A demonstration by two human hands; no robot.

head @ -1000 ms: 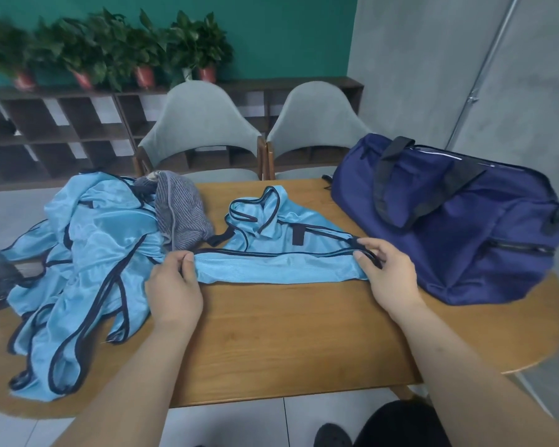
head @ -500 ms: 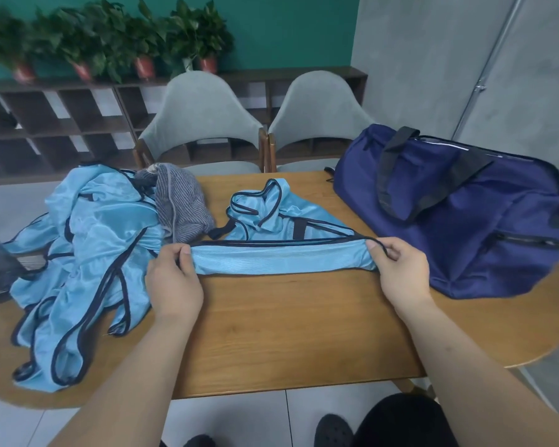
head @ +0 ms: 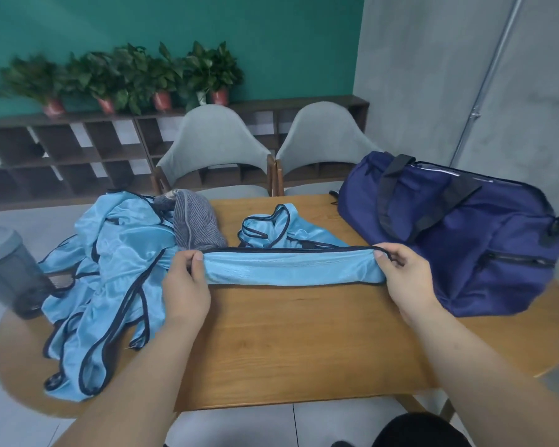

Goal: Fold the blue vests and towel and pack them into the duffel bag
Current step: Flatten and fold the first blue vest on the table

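Observation:
A light blue vest (head: 291, 266) with dark trim lies stretched across the middle of the wooden table (head: 304, 343). My left hand (head: 184, 285) pinches its left end and my right hand (head: 407, 279) pinches its right end, holding the near hem taut and slightly raised. A heap of more blue vests (head: 107, 279) lies at the table's left. A grey striped towel (head: 194, 224) sits bunched behind that heap. The navy duffel bag (head: 459, 233) stands at the right, its top unzipped.
A dark grey bin (head: 10, 269) stands at the table's left edge. Two grey chairs (head: 217, 150) face the far side. A low shelf with potted plants (head: 136, 75) runs along the green wall behind.
Both hands have lifted the vest's near hem and pulled it taut between them; my right hand moved outward to the right. The camera view tilted up slightly.

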